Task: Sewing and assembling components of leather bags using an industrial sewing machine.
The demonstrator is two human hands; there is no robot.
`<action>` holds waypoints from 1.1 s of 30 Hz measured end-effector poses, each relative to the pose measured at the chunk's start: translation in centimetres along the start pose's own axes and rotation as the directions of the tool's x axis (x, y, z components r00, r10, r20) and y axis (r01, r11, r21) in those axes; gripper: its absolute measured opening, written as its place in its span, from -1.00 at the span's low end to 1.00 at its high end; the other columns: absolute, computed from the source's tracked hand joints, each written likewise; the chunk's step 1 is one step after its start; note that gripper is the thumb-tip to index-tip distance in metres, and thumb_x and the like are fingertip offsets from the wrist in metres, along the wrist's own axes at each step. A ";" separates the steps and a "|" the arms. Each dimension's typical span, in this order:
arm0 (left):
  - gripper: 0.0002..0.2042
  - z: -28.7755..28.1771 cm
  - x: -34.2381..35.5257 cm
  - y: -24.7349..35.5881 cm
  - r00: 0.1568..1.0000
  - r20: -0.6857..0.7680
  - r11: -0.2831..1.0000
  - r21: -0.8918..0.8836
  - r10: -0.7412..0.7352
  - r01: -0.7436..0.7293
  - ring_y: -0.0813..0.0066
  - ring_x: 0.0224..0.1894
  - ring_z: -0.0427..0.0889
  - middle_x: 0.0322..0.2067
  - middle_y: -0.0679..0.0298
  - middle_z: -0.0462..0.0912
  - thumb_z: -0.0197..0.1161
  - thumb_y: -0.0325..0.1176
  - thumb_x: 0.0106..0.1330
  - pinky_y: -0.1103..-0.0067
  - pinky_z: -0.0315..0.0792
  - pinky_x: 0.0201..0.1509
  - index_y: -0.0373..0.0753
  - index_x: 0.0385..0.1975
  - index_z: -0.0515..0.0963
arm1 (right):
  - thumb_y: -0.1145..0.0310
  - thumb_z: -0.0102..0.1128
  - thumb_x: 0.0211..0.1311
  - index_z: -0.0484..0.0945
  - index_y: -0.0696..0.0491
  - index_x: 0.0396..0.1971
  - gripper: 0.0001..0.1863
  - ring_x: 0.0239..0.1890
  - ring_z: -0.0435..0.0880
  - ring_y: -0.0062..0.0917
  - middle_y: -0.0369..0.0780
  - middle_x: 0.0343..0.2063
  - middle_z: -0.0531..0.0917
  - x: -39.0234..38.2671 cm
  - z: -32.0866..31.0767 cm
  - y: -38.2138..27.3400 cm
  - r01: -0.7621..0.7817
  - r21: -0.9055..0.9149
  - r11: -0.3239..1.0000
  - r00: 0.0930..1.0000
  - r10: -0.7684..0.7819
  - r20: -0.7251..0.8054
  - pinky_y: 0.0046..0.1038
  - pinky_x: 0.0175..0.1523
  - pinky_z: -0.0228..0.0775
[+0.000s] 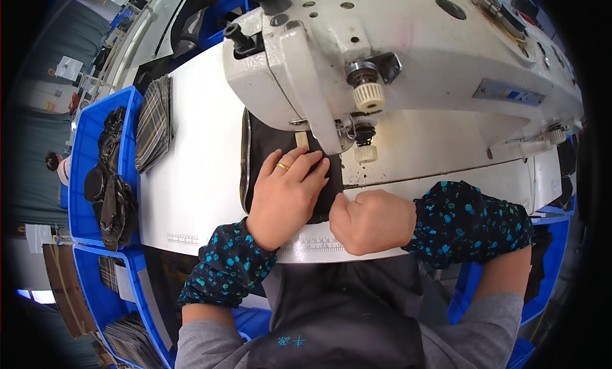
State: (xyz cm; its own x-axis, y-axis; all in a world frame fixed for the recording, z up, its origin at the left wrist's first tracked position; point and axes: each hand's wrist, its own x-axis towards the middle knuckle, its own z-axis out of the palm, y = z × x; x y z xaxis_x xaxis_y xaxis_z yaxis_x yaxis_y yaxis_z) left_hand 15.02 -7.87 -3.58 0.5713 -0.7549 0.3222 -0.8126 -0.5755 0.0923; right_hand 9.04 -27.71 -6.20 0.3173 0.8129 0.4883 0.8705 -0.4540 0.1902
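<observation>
A dark fabric piece with a metal zipper along its left edge lies on the white sewing table, partly under the head of the sewing machine. A small beige tab sits on the fabric just short of the needle area, which the machine's head hides. My left hand, a ring on one finger, rests flat on the fabric, fingers stretched toward the tab. Curled at the fabric's near right corner is my right hand, its thumb and fingers closed on the edge; the fingertips are mostly hidden.
On the left, a blue bin holds dark bundled pieces, next to a stack of plaid fabric. Another blue bin below it contains plaid pieces. A printed ruler runs along the table's near edge. More blue bins stand lower right.
</observation>
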 end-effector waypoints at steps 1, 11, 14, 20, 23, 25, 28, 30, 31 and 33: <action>-0.71 -0.1 -0.2 -0.2 1.000 -0.001 0.999 -0.040 0.019 -0.019 0.20 0.12 0.61 -0.02 0.26 0.67 0.38 -0.43 0.19 0.29 0.44 0.23 -0.20 -0.06 0.69 | 0.37 0.20 -0.13 0.63 0.37 -0.53 -0.70 -0.65 0.62 -0.41 0.09 -0.56 0.62 0.0 0.1 0.0 -0.004 -0.038 0.999 1.000 0.004 -0.008 -0.46 -0.63 0.48; -0.63 -1.3 -3.0 -0.5 0.985 0.115 0.980 -0.169 0.126 -0.106 0.32 0.16 0.57 0.05 0.34 0.64 0.38 -0.37 0.13 0.26 0.40 0.28 -0.12 -0.01 0.68 | 0.33 0.23 -0.07 0.69 0.22 -0.41 -0.73 -0.61 0.53 -0.59 0.00 -0.31 0.72 0.0 -0.7 -1.9 -0.189 -0.200 0.961 0.980 0.197 0.023 -0.59 -0.52 0.25; -0.66 -0.9 -3.5 0.1 0.985 0.090 0.979 -0.150 0.150 -0.135 0.31 0.15 0.58 0.06 0.32 0.64 0.35 -0.36 0.12 0.30 0.42 0.26 -0.17 -0.06 0.66 | 0.34 0.23 -0.08 0.71 0.23 -0.37 -0.70 -0.64 0.50 -0.61 0.02 -0.27 0.74 0.1 -0.6 -2.1 -0.225 -0.237 0.945 0.973 0.233 0.006 -0.59 -0.53 0.24; -0.75 -0.5 -4.3 -0.4 0.967 0.052 0.968 -0.015 0.250 -0.249 0.32 0.02 0.64 -0.04 0.25 0.66 0.25 -0.38 0.13 0.37 0.50 0.15 -0.23 -0.17 0.62 | 0.37 0.23 -0.11 0.71 0.23 -0.37 -0.70 -0.67 0.49 -0.65 0.05 -0.25 0.74 -0.1 -0.5 -2.0 -0.201 -0.231 0.952 0.978 0.208 0.005 -0.62 -0.55 0.23; -0.77 -0.8 -4.0 -0.3 0.961 0.071 0.964 -0.021 0.266 -0.265 0.34 -0.02 0.66 -0.09 0.27 0.68 0.25 -0.40 0.12 0.36 0.52 0.12 -0.23 -0.20 0.63 | 0.35 0.20 -0.05 0.66 0.31 -0.46 -0.71 -0.66 0.57 -0.55 0.20 -0.34 0.70 0.0 -0.2 -1.9 -0.206 -0.193 0.959 0.978 0.207 -0.016 -0.58 -0.61 0.28; -0.78 -0.9 -3.7 0.3 0.963 0.081 0.967 -0.030 0.256 -0.255 0.34 -0.04 0.66 -0.11 0.29 0.69 0.27 -0.41 0.11 0.34 0.52 0.12 -0.23 -0.23 0.64 | 0.36 0.22 -0.08 0.68 0.26 -0.42 -0.73 -0.67 0.52 -0.60 0.12 -0.29 0.72 0.0 -0.3 -2.1 -0.227 -0.196 0.954 0.972 0.234 0.013 -0.60 -0.58 0.26; -0.74 -0.8 -3.4 0.8 0.997 -0.007 0.991 -0.105 0.077 -0.077 0.36 -0.07 0.66 -0.12 0.31 0.68 0.26 -0.40 0.09 0.35 0.51 0.14 -0.21 -0.19 0.65 | 0.37 0.25 -0.11 0.70 0.19 -0.37 -0.73 -0.67 0.48 -0.66 0.04 -0.23 0.74 -0.1 -0.5 -2.0 -0.250 -0.173 0.953 0.967 0.256 0.016 -0.61 -0.55 0.23; -0.67 -0.8 -3.3 0.6 0.992 0.012 0.991 -0.047 0.123 -0.123 0.41 -0.08 0.64 -0.12 0.34 0.67 0.27 -0.38 0.05 0.38 0.49 0.11 -0.17 -0.13 0.68 | 0.37 0.26 -0.12 0.70 0.19 -0.37 -0.72 -0.66 0.49 -0.66 0.03 -0.22 0.74 -0.1 -0.6 -1.8 -0.250 -0.148 0.957 0.968 0.251 -0.006 -0.61 -0.55 0.23; -0.67 -0.9 -3.4 0.4 0.993 -0.009 0.991 -0.052 0.122 -0.122 0.41 -0.08 0.64 -0.12 0.34 0.67 0.27 -0.38 0.05 0.38 0.49 0.11 -0.17 -0.13 0.68 | 0.39 0.27 -0.12 0.69 0.17 -0.38 -0.75 -0.66 0.48 -0.66 -0.06 -0.30 0.73 -0.1 -0.7 -1.8 -0.271 -0.141 0.952 0.962 0.265 -0.058 -0.60 -0.56 0.21; -0.63 -1.0 -3.5 0.1 0.981 -0.018 0.981 -0.013 0.191 -0.191 0.45 -0.09 0.62 -0.07 0.37 0.67 0.27 -0.35 0.01 0.45 0.46 0.02 -0.16 -0.11 0.70 | 0.40 0.28 -0.13 0.69 0.16 -0.40 -0.77 -0.66 0.47 -0.66 -0.16 -0.37 0.71 0.1 -0.7 -1.9 -0.288 -0.131 0.949 0.955 0.275 -0.110 -0.59 -0.56 0.19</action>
State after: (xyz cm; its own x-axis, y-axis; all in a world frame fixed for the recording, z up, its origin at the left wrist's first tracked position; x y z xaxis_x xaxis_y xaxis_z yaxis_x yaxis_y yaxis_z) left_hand 12.83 -5.01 -3.72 0.4034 -0.8450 0.3509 -0.9082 -0.4165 0.0411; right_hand 7.17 -27.06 -5.91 0.5008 0.6117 0.6124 0.6853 -0.7124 0.1511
